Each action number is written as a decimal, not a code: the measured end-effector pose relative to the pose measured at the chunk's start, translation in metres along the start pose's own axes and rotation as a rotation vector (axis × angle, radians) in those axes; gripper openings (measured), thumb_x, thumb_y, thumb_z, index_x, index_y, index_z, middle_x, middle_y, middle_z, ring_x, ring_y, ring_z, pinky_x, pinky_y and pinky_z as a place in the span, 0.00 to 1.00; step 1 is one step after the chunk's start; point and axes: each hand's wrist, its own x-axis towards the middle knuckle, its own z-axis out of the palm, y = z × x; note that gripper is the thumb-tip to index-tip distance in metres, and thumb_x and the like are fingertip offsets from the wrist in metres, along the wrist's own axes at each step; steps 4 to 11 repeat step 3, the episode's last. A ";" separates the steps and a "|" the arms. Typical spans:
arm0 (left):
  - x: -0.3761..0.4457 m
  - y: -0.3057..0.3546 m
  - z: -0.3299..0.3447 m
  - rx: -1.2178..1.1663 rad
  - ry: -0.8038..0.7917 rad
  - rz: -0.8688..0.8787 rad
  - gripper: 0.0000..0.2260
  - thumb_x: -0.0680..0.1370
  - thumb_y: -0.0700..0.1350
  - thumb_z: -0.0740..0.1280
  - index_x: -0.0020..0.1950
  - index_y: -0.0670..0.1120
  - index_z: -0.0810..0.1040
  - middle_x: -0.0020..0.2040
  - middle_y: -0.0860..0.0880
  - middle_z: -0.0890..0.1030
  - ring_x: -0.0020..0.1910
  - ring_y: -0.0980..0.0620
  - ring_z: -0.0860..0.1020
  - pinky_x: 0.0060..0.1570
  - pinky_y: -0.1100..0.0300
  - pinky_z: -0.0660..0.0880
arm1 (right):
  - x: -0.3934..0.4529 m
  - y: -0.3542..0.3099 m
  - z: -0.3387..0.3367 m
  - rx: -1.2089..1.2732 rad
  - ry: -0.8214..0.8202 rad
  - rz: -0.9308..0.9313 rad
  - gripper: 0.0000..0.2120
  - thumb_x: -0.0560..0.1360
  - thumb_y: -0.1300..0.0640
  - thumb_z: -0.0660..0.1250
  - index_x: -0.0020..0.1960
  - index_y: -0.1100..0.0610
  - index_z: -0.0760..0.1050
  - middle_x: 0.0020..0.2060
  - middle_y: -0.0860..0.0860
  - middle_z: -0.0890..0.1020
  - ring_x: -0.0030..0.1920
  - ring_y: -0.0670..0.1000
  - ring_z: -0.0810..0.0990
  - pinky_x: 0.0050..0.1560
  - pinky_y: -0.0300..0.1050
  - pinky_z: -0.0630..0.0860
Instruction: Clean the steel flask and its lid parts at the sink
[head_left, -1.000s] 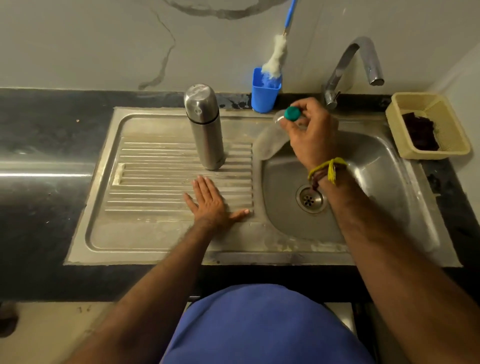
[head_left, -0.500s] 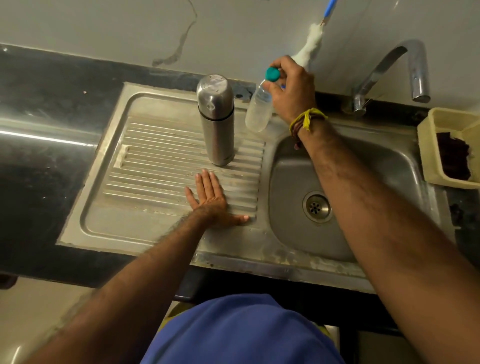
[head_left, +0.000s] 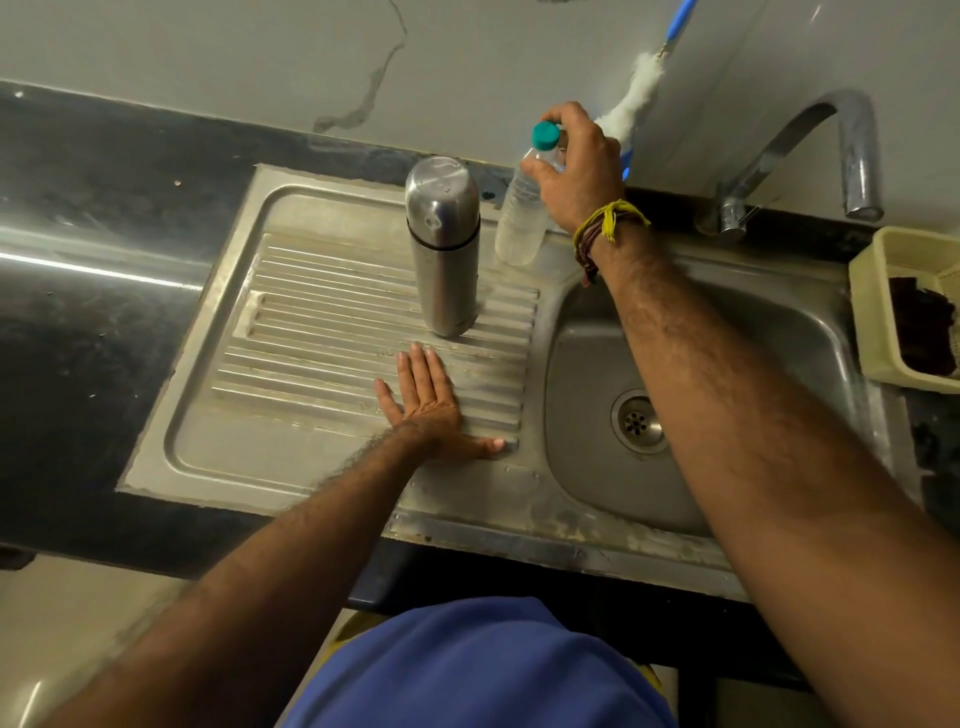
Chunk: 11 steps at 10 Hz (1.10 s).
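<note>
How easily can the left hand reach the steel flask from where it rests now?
Probably yes. The left hand lies flat on the ribbed drainboard, just in front of the upright steel flask, with nothing between them. The right hand holds the plastic bottle beside the flask.

Flask (head_left: 443, 244) upright on drainboard (head_left: 311, 332), bottle (head_left: 522, 218) just right of it at the board's back edge. Basin (head_left: 587, 364) right of drainboard, tap (head_left: 810, 156) behind basin, basket (head_left: 883, 312) right of basin. Left hand (head_left: 428, 405) flat on drainboard, in front of flask. Right hand (head_left: 576, 166) on bottle top.
</note>
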 end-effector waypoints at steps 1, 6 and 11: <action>0.000 -0.001 0.001 0.000 0.007 0.009 0.72 0.62 0.81 0.65 0.74 0.38 0.21 0.73 0.38 0.19 0.73 0.37 0.21 0.71 0.30 0.29 | -0.003 -0.003 0.001 0.010 0.012 0.047 0.22 0.77 0.58 0.71 0.69 0.59 0.69 0.65 0.56 0.77 0.63 0.52 0.77 0.63 0.44 0.75; 0.004 0.001 0.003 0.004 0.026 -0.009 0.72 0.62 0.81 0.66 0.75 0.38 0.21 0.74 0.38 0.19 0.73 0.37 0.21 0.72 0.30 0.30 | -0.021 0.000 0.001 0.107 0.197 0.073 0.25 0.75 0.57 0.73 0.69 0.62 0.69 0.64 0.58 0.77 0.63 0.53 0.77 0.63 0.44 0.76; 0.004 0.001 0.003 0.004 0.026 -0.009 0.72 0.62 0.81 0.66 0.75 0.38 0.21 0.74 0.38 0.19 0.73 0.37 0.21 0.72 0.30 0.30 | -0.021 0.000 0.001 0.107 0.197 0.073 0.25 0.75 0.57 0.73 0.69 0.62 0.69 0.64 0.58 0.77 0.63 0.53 0.77 0.63 0.44 0.76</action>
